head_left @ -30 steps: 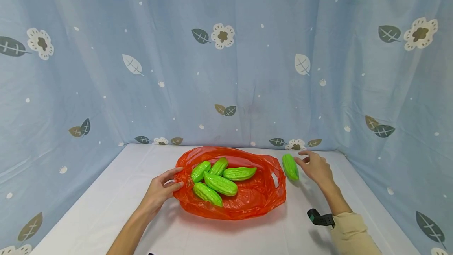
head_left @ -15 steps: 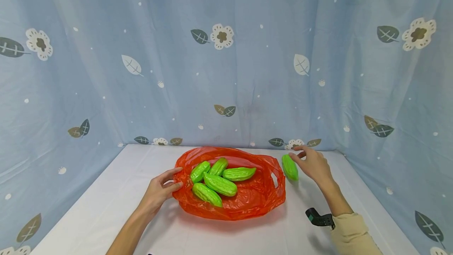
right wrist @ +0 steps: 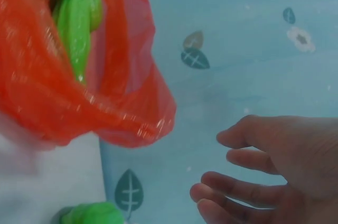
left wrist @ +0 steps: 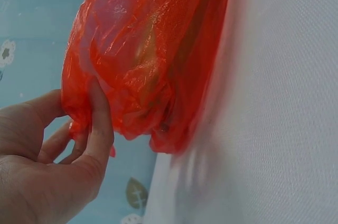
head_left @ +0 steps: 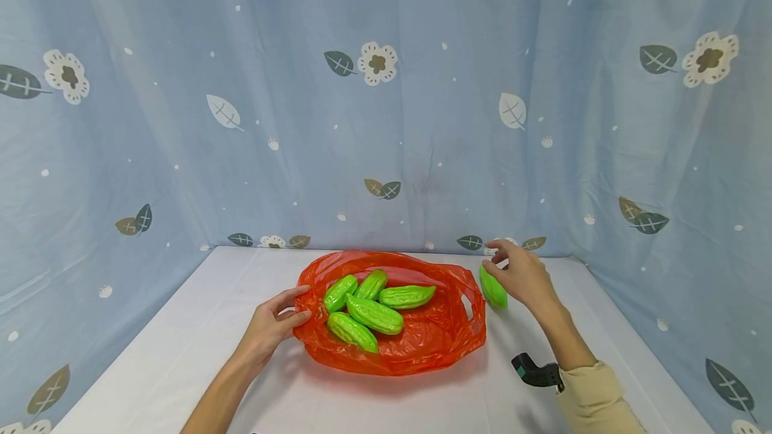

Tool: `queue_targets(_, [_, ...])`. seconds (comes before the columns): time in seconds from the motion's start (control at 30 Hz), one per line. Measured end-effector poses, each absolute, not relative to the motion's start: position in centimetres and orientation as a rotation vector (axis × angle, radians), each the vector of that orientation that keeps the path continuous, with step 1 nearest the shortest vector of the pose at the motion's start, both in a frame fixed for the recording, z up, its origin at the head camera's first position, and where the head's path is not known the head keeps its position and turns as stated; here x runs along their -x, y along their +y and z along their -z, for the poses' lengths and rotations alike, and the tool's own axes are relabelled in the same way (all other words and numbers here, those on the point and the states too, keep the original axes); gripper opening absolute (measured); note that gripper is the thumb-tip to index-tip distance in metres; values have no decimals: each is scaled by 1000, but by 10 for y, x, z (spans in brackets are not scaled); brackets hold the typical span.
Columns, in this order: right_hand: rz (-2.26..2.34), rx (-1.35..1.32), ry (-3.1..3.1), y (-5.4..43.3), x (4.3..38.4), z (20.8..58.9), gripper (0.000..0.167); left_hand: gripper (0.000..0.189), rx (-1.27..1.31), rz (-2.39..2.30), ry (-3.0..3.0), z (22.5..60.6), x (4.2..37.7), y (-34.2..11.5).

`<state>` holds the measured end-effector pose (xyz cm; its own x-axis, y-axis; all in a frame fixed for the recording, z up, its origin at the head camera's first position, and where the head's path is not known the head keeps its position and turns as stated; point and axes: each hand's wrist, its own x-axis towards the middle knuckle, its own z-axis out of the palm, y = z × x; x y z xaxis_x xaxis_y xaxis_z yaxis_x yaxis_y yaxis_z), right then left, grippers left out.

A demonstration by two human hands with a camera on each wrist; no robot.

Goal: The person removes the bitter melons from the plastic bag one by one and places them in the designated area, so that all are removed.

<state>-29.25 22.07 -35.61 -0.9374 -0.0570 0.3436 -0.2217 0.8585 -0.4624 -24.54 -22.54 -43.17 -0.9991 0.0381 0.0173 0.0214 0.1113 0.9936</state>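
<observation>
A red plastic bag (head_left: pixel 422 339) lies with its mouth wide open, several bright green bitter melons (head_left: pixel 375 315) inside. My left hand (head_left: pixel 271 321) pinches the bag's left rim between thumb and fingers; the left wrist view shows the thin red film (left wrist: pixel 137 60) gathered there. Just right of the bag, a single bitter melon (head_left: pixel 493 290) rests on the table. Above it hovers my right hand (head_left: pixel 523 274), fingers loosely bent and holding nothing, hiding its upper end in the head view. From the right wrist, that bitter melon (right wrist: pixel 95 214) shows only at the lower edge.
A white cloth covers the table (head_left: pixel 241 280). Blue curtain (head_left: pixel 386 119) with leaf and flower prints encloses the back and both sides. A cut-out handle (head_left: pixel 468 307) forms the bag's right end. On the right wrist sits a black camera mount (head_left: pixel 537 372).
My right hand has moved left and slightly up, from the right side of the loose bitter melon to over its upper end. My left hand and the bag stay put.
</observation>
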Motion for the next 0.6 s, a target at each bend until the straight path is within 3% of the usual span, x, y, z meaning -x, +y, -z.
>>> queue_targets(0.6, [-749,-422,-2715,179,282,340,38,58,-66,-2090,2327,433,246,-225])
